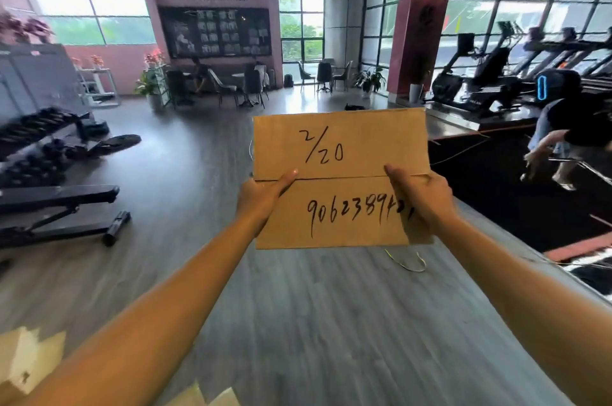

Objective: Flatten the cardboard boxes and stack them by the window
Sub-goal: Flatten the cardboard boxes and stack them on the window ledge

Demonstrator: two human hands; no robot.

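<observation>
A weight bench (56,207) sits at mid left, treadmills (546,54) at upper right, more cardboard (29,359) at lower left. The far wall reads "TRANSFORMATION". At frame center, a flattened cardboard box (341,178), marked "2/20" and "906238", is held upright, left hand (261,195) and right hand (420,197) gripping its side edges.
</observation>
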